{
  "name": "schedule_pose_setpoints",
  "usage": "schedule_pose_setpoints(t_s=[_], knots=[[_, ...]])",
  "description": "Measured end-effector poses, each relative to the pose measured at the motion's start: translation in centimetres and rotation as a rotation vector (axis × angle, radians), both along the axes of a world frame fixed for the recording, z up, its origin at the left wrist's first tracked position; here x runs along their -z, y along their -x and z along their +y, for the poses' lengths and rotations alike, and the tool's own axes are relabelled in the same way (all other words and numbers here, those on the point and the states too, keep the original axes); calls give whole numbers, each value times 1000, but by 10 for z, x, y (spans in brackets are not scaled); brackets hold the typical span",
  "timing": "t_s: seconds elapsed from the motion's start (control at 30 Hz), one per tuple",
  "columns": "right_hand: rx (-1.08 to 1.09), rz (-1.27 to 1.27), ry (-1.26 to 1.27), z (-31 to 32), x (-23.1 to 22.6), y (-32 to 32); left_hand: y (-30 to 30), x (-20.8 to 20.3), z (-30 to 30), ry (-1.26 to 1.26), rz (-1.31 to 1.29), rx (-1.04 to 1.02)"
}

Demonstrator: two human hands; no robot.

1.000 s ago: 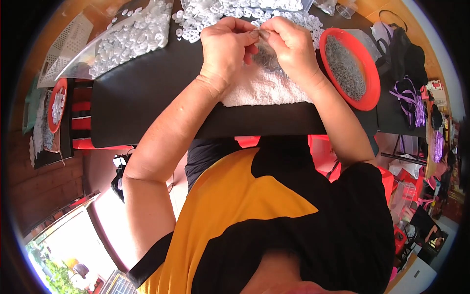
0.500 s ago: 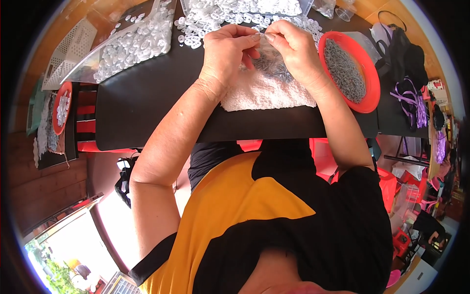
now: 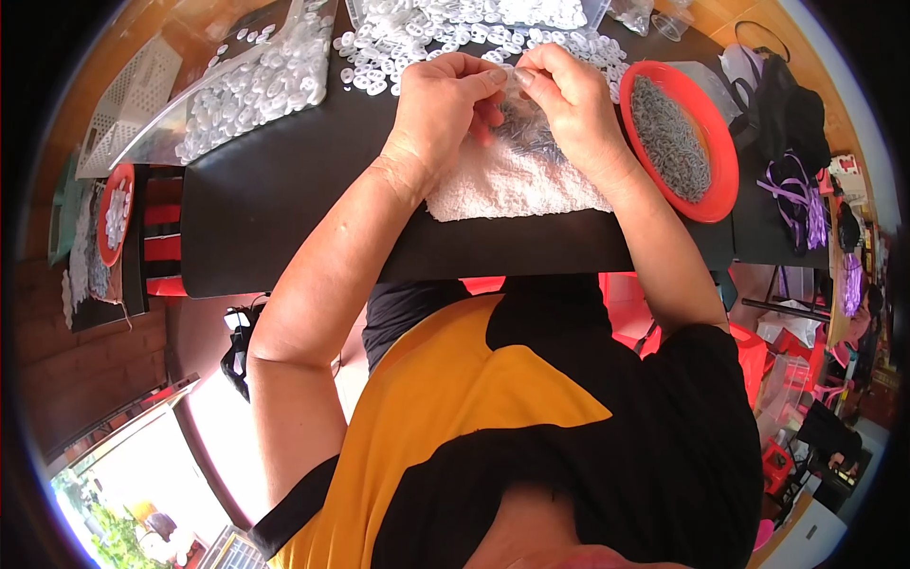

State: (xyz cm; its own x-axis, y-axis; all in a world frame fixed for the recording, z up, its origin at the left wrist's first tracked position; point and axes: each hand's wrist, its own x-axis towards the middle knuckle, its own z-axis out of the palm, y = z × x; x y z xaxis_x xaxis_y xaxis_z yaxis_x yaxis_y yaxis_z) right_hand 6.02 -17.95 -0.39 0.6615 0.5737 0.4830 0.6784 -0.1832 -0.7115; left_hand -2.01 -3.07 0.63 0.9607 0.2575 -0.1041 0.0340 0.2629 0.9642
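Note:
My left hand (image 3: 441, 102) and my right hand (image 3: 572, 102) meet above a pale towel (image 3: 512, 190) on the black table. Thumb and forefinger of each are pinched together, the fingertips a small gap apart. Whatever sits in either pinch is too small to make out. Under and between the hands, a pile of small grey metal pieces (image 3: 536, 137) lies on the towel, partly covered by my fingers. Just beyond are many loose white plastic oval pieces (image 3: 379, 59). Right of my right hand stands a red oval tray (image 3: 728, 180) full of small grey metal pieces.
A clear bin (image 3: 152, 142) of white pieces lies at the far left, with a white perforated basket (image 3: 133, 104) beyond it. Another red tray (image 3: 112, 213) sits at the left edge. A black bag (image 3: 787, 114) and purple straps (image 3: 810, 209) lie at the right.
Both hands stay pinched in nearly the same place over the towel. The whole view has shifted very slightly.

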Motion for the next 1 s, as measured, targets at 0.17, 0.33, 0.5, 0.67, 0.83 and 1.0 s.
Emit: schedule_pose_setpoints(t_s=[0.17,0.33,0.5,0.67,0.83,1.0], knots=[[4,25,-52,8,8,2,-1,1,-3,-88,21,-27],[3,-38,-83,13,12,4,-1,4,-3,-106,-1,-72],[80,-10,-106,7,-9,-22,-4,2,11,65,2,-190],[177,-184,325,11,-9,-69,-13,8,29,248,30,-213],[123,-499,577,63,-7,-72,-12,7,27,267,21,-259],[19,-595,701,82,-4,-82,-12,9,32,305,37,-230]])
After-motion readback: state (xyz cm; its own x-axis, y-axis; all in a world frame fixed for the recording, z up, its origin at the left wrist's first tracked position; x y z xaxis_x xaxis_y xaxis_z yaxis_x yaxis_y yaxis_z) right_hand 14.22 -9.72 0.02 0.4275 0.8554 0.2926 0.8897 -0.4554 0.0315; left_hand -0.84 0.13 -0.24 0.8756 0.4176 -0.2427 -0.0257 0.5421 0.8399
